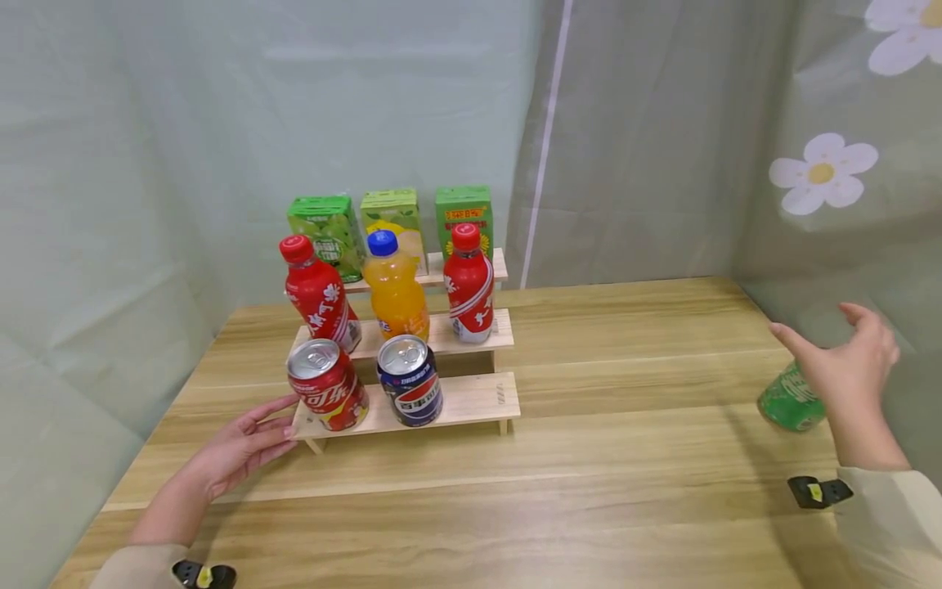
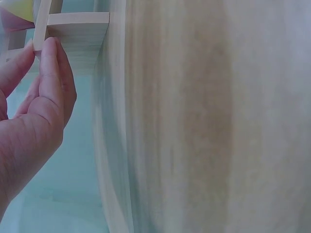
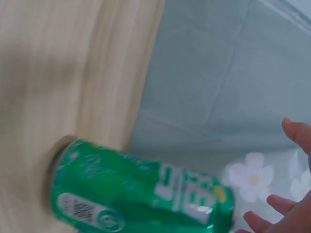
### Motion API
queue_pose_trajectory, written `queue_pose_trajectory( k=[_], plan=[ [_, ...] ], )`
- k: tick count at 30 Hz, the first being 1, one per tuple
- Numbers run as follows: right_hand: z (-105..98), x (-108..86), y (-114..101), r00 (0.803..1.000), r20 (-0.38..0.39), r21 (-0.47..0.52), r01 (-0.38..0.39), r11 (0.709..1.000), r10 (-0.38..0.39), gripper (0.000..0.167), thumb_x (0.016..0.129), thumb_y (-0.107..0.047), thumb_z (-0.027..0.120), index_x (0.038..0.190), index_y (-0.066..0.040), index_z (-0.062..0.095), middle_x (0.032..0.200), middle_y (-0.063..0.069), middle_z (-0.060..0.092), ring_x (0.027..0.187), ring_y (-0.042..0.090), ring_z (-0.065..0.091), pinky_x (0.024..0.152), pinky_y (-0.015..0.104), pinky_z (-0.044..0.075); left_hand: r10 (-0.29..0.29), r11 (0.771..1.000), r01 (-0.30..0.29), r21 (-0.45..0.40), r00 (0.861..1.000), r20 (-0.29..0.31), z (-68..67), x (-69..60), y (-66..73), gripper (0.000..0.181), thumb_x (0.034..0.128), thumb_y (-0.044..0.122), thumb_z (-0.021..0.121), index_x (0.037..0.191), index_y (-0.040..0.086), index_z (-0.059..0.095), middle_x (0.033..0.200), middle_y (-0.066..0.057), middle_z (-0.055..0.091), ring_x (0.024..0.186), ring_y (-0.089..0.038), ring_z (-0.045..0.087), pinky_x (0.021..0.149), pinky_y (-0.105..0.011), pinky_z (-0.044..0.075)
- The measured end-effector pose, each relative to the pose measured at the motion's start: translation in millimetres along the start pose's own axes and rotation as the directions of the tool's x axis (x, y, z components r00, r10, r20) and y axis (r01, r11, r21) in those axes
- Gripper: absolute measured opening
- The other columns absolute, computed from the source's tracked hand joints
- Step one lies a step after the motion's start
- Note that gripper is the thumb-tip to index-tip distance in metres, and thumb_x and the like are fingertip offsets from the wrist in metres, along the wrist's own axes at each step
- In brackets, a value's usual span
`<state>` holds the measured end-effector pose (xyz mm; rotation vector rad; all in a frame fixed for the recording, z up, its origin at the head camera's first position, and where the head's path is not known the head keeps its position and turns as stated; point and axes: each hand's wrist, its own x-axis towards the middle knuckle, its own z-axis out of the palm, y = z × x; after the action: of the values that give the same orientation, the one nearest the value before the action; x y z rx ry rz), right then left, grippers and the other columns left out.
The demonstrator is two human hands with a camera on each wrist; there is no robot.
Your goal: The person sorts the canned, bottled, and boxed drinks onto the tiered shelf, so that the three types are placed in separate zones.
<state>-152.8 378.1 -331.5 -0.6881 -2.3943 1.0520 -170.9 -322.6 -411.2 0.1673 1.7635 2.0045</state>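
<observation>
My left hand (image 1: 246, 450) pinches the left end of the lowest step of a tiered wooden rack (image 1: 478, 397). In the left wrist view, thumb and fingers (image 2: 50, 73) meet at the edge of that board (image 2: 43, 24). On this step stand a red cola can (image 1: 327, 388) and a dark blue cola can (image 1: 412, 384), with bare board to their right. At the far right, my right hand (image 1: 854, 368) is raised over a green can (image 1: 791, 401) on the table, thumb and fingers spread apart. The right wrist view shows the green can (image 3: 131, 189) apart from the fingers (image 3: 282, 204).
The middle step bears red bottles (image 1: 316, 294) (image 1: 469, 286) and an orange drink bottle (image 1: 395, 286). Green drink cartons (image 1: 327, 237) (image 1: 465, 209) and a yellow-green one (image 1: 390, 209) stand on the top step. Curtains (image 1: 648, 147) border the wooden table (image 1: 589, 491).
</observation>
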Motion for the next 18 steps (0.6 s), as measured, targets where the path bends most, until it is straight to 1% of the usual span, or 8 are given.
queue_pose_trajectory(
  k=[4,7,11,15,18],
  plan=[
    [0,0.7,11,0.999,0.045,-0.025,-0.025,0.999,0.026,0.092,0.086,-0.044,0.063,0.149,0.002,0.013,0.152,0.028,0.011,0.138,0.045,0.004,0.111,0.065,0.018,0.007,1.0,-0.007,-0.002,1.0,0.004,1.1,-0.8,0.3,0.042,0.0972,0.001,0.049,0.116,0.038,0.057,0.111,0.011,0.06,0.102,-0.008,0.063,0.092,-0.025,0.054],
    [1,0.5,17,0.997,0.04,-0.007,-0.064,0.998,0.064,0.095,0.085,-0.045,0.065,0.15,-0.001,0.012,0.151,0.028,0.008,0.137,0.043,0.003,0.112,0.063,0.018,0.008,1.0,-0.008,-0.008,1.0,-0.002,1.8,-1.4,0.4,0.042,0.0969,0.001,0.05,0.115,0.038,0.058,0.11,0.011,0.06,0.102,-0.008,0.063,0.091,-0.025,0.054],
    [3,-0.1,26,0.993,0.002,0.022,-0.117,0.993,0.117,0.096,0.082,-0.044,0.067,0.15,-0.003,0.012,0.152,0.026,0.007,0.138,0.04,0.003,0.114,0.059,0.017,-0.005,1.0,0.005,0.016,1.0,-0.019,3.5,-1.0,1.1,0.041,0.0968,0.002,0.051,0.115,0.039,0.057,0.11,0.012,0.06,0.102,-0.007,0.063,0.092,-0.025,0.054],
    [5,-2.8,35,0.992,0.006,0.02,-0.126,0.992,0.126,0.097,0.082,-0.04,0.068,0.15,-0.002,0.009,0.151,0.028,0.009,0.137,0.041,0.006,0.113,0.062,0.018,-0.022,0.999,0.023,0.023,0.999,-0.042,4.8,-0.6,2.2,0.039,0.0965,0.004,0.052,0.114,0.039,0.057,0.11,0.013,0.059,0.102,-0.007,0.063,0.092,-0.026,0.054],
    [7,-4.6,39,0.99,0.015,0.027,-0.14,0.99,0.139,0.099,0.082,-0.04,0.069,0.15,-0.004,0.007,0.151,0.028,0.009,0.137,0.041,0.008,0.114,0.062,0.018,-0.03,0.999,0.031,0.02,0.998,-0.054,5.0,-1.4,2.5,0.039,0.0961,0.005,0.053,0.113,0.039,0.058,0.109,0.013,0.059,0.102,-0.007,0.063,0.092,-0.026,0.054]
  ],
)
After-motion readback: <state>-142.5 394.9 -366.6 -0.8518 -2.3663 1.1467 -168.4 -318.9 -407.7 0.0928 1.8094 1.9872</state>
